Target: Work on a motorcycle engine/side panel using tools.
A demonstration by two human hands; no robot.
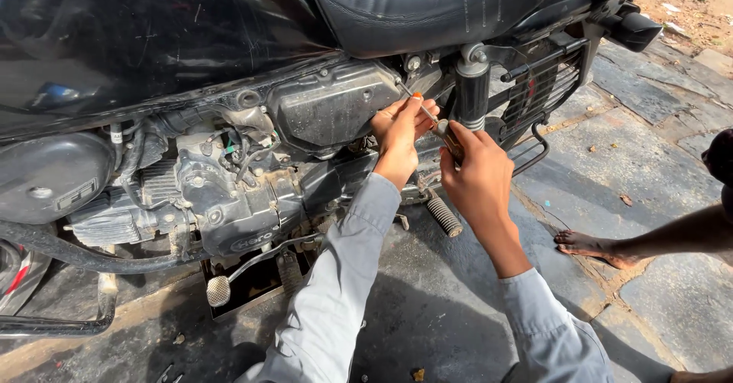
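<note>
On the left sits the engine (221, 192). The left hand (398, 127) pinches the thin screwdriver (435, 123) tip at the side cover (328, 108). The right hand (477, 173) grips its handle tight. It looks light, stiff, maybe slippery; hold the handle.

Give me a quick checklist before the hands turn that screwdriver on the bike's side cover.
1. Right hand grips the screwdriver handle: ok.
2. Left hand steadies the shaft near the tip: ok.
3. Tip seated in a fastener: cannot tell, fingers hide it.
4. Side cover still on the motorcycle: ok.
5. Bystander's bare foot apart from both hands: ok.
</note>
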